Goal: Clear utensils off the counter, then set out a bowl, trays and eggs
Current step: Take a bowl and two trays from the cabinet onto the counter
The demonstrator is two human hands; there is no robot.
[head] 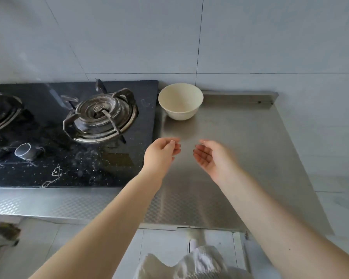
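Head view: a person's left hand (161, 153) and right hand (209, 156) are hovering side by side above a steel counter (250, 150), palms turned toward each other, fingers loosely curled and gripping nothing. A cream bowl (180, 101) is sitting upright at the counter's back left corner, just beside the black gas hob (73, 137) and close to the tiled wall, well apart from both hands. Judging by that spot, the bowl is being kept clear of the open working surface, where trays and eggs are yet to be set out; no utensils are showing on the steel. The right hand is blurring slightly, so its fingertips are hard to read. Neither trays nor eggs are appearing anywhere in view. The hob's left burner is being cut off by the picture's edge, and the pale cloth (189, 264) at the bottom cannot be identified.
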